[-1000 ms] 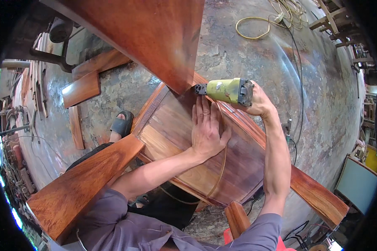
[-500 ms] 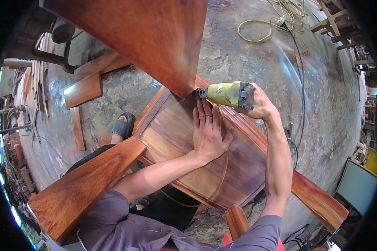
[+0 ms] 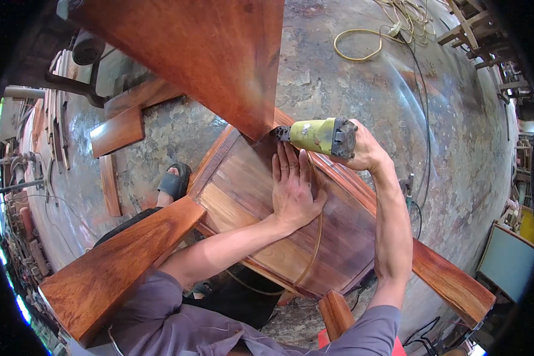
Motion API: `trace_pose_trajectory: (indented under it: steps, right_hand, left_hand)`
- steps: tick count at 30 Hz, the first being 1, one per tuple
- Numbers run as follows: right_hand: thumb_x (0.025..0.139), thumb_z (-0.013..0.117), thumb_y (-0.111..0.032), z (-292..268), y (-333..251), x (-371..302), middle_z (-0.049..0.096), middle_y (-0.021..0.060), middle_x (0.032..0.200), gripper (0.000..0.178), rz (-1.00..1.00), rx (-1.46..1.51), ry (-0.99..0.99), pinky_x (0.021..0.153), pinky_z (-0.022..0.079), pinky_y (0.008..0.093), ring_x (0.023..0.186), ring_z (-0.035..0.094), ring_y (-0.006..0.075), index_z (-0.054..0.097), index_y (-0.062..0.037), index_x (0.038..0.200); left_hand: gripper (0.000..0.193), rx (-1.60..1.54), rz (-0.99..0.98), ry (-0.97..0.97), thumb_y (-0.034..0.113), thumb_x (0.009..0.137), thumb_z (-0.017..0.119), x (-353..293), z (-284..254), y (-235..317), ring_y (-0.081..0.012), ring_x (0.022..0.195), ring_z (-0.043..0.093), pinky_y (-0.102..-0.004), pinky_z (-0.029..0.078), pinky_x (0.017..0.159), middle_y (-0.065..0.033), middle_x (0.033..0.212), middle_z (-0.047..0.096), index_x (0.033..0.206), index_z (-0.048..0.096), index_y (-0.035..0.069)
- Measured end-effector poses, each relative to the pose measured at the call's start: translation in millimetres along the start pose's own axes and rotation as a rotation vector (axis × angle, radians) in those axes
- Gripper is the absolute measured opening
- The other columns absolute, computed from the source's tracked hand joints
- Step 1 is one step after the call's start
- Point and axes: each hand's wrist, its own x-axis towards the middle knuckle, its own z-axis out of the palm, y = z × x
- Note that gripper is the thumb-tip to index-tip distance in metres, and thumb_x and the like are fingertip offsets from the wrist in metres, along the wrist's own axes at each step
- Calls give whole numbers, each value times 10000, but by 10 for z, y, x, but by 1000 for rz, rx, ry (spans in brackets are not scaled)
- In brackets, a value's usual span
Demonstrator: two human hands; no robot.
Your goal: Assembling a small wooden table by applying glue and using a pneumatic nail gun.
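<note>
A wooden furniture piece lies before me, its brown panel [image 3: 243, 181] framed and its tapered reddish legs sticking out at the corners. My left hand [image 3: 295, 199] rests flat on the panel with its fingers stretched toward the far corner. In my right hand [image 3: 365, 148] is a yellow-green nail gun [image 3: 314, 135], gripped from behind. Its dark nose meets the corner at the base of the large far leg [image 3: 219, 59], just beyond my left fingertips. The exact contact point is hidden. A thin tan hose [image 3: 315, 252] curves over the panel below my left hand.
Wooden legs jut out at left [image 3: 121, 267] and right [image 3: 451, 282]. Loose boards [image 3: 117, 132] lie on the worn floor, near my sandalled foot [image 3: 173, 181]. A coiled yellow hose [image 3: 359, 58] and a black cable [image 3: 424, 101] lie beyond. A pale blue panel [image 3: 507, 261] stands at right.
The nail gun and my right hand have shifted very slightly left, along with the whole view. My left hand keeps its place on the panel.
</note>
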Motion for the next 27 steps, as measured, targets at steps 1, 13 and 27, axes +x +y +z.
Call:
trace_pose_trajectory:
  steps: [1, 13, 27]
  right_hand:
    - [780, 809, -108, -6, -9, 2, 731, 168, 883, 281, -9, 6, -2, 739, 552, 363, 707, 619, 236, 697, 12, 1007]
    - [662, 820, -86, 13, -23, 5, 707, 178, 888, 368, 0, 5, 4, 767, 550, 401, 782, 633, 383, 691, -6, 998]
    - [774, 837, -142, 17, -56, -37, 733, 161, 922, 319, -8, -35, -9, 773, 566, 373, 788, 687, 294, 703, -7, 1030]
  left_hand:
    - [931, -3, 1, 2, 413, 869, 687, 0, 1, 0, -632, 1479, 173, -680, 182, 1203, -495, 1534, 227, 1465, 335, -210]
    - [834, -17, 29, 42, 323, 877, 666, 3, 13, 2, -654, 1463, 189, -706, 215, 1177, -509, 1521, 229, 1446, 351, -198]
    - [853, -5, 27, 24, 369, 903, 663, -6, 9, -2, -653, 1460, 188, -694, 200, 1189, -502, 1522, 230, 1453, 334, -194]
